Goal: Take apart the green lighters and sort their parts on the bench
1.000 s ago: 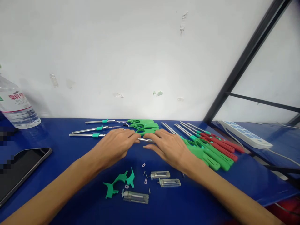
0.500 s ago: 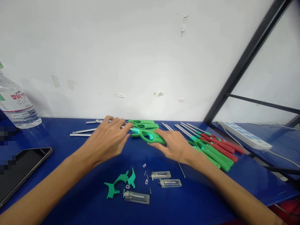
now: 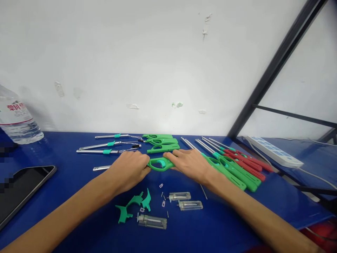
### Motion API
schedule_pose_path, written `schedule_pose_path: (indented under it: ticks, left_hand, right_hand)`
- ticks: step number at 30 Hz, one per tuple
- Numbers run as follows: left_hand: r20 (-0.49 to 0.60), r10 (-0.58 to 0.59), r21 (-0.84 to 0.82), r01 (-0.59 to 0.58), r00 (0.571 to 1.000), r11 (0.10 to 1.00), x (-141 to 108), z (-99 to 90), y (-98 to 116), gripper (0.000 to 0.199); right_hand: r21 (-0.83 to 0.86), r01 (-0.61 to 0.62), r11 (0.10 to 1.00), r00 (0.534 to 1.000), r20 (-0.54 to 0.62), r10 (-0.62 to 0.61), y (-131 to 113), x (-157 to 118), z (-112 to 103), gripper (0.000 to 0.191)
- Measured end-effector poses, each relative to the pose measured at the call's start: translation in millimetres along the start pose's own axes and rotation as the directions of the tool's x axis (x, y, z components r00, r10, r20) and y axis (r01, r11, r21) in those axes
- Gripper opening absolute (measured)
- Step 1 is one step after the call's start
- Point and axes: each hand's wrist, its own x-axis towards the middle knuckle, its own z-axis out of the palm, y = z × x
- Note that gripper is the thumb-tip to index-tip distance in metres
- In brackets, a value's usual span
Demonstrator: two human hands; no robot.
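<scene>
Low over the table's middle, both my hands hold a green utility lighter. My right hand is wrapped round its handle, while my left hand is closed at its front end. A metal tube sticks out left past my left hand; their joint is hidden. Behind lie several green lighter handles, with metal tubes wired to them. Nearer me are teal triggers, a clear fuel tank, two more tanks, small pink pieces and pins.
Green lighters and red lighters lie in a row at right, beside a white power strip. A thin metal rod lies near my right wrist. At left are a phone and a water bottle. A dark frame post rises at right.
The lighter has come down toward me and lies more level. My left hand, loosely spread before, has closed at its front. The tubes and wires behind now show.
</scene>
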Motion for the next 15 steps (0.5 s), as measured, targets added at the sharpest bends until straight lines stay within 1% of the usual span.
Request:
schedule_pose_path:
  ticks: [3,7,9,11,12,13,15]
  left_hand:
    - [0.058,0.019,-0.12,-0.012,0.998,0.993,-0.7,-2.4,-1.3,0.03]
    - [0.172,0.077,-0.317,-0.018,0.982,0.948,-4.4,-7.3,-3.1,0.031]
    - [0.262,0.109,-0.445,0.02,0.959,0.895,-7.1,-12.5,-3.5,0.032]
    - [0.341,0.136,-0.569,0.089,0.93,0.818,-9.6,-18.7,-3.4,0.031]
    - [0.36,0.144,-0.612,0.117,0.922,0.782,-10.3,-21.6,-3.1,0.031]
    - [0.359,0.151,-0.631,0.12,0.921,0.767,-10.6,-24.0,-2.6,0.031]
    - [0.306,0.153,-0.605,0.068,0.94,0.793,-9.5,-26.6,-1.5,0.03]
  right_hand:
    - [-0.08,0.018,0.997,1.0,-0.019,-0.019,0.3,0.0,-2.7,0.031]
    - [-0.174,0.032,0.984,0.997,-0.062,-0.044,0.7,-2.8,-1.2,0.033]
    - [-0.19,0.032,0.981,0.994,-0.093,-0.051,1.4,-4.3,-0.2,0.037]
    - [-0.189,0.027,0.982,0.99,-0.132,-0.052,2.9,-5.7,-1.2,0.039]
    - [-0.186,0.015,0.982,0.987,-0.157,-0.045,4.1,-6.4,-2.9,0.039]
    - [-0.184,-0.003,0.983,0.983,-0.181,-0.031,5.4,-7.2,-5.2,0.039]
    - [-0.173,-0.049,0.984,0.974,-0.227,0.009,8.1,-8.6,-10.8,0.037]
